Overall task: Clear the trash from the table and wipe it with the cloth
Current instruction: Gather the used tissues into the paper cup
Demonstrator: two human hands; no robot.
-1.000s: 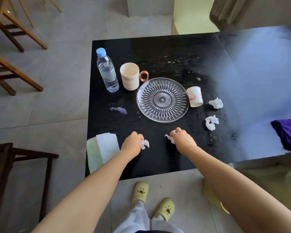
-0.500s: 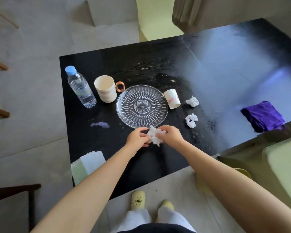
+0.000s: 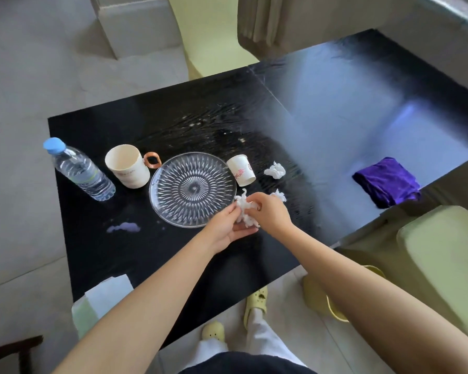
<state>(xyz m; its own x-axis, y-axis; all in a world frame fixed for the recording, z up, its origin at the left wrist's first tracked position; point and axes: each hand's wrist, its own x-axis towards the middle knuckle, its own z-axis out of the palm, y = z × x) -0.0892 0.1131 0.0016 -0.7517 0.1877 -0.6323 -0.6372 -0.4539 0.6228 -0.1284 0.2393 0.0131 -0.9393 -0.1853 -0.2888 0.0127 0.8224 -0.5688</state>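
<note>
Above the glossy black table (image 3: pixel 146 252), a crumpled white tissue wad (image 3: pixel 244 215) is pinched between the curled fingers of the left hand (image 3: pixel 224 228) and the right hand (image 3: pixel 270 215). Just beyond, a ribbed round glass plate (image 3: pixel 192 188) is flanked by a white paper cup (image 3: pixel 241 170) and a cream orange-handled mug (image 3: pixel 127 166). Water is held in a blue-capped plastic bottle (image 3: pixel 79 171). A rumpled purple cloth (image 3: pixel 387 182) is seen far right.

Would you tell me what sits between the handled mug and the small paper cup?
The clear glass plate lies between the mug and the paper cup, as the head view shows.
</note>
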